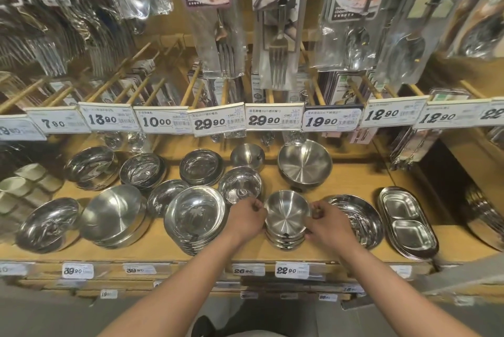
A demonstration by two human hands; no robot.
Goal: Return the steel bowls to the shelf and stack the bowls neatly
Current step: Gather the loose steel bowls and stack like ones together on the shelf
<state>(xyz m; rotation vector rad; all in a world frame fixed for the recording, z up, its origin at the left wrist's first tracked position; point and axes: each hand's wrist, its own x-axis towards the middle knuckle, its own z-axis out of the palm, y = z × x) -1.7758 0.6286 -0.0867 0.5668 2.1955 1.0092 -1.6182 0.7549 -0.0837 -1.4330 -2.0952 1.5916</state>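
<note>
A wooden shop shelf point(351, 181) carries rows of steel tableware, with white price tags point(275, 120) clipped along the rail above it and more tags on its front edge. Packaged forks point(278, 64) and spoons hang on pegs over the shelf, and grey floor shows below.

The stack of steel bowls point(286, 221) stands near the front of the shelf, right above the tag marked 22.90 (four or five nested bowls, as far as the rims can be counted). The top bowl is brushed steel, round and shallow, with fine radial lines running out from its centre; it sits squarely in the ones beneath.

The left hand point(246, 218) holds the stack's left side, fingers curled against the rim of the top bowl. The right hand point(326, 221) holds the right side, thumb and fingers curled round the rims.

Left of the stack, touching the left hand's wrist, is a pile of mirror-polished plates point(195, 214). Behind the stack stands a large brushed bowl point(305, 163). To its right lie shiny round dishes point(360, 216), then a pile of two-compartment oval trays point(406, 223).
</note>
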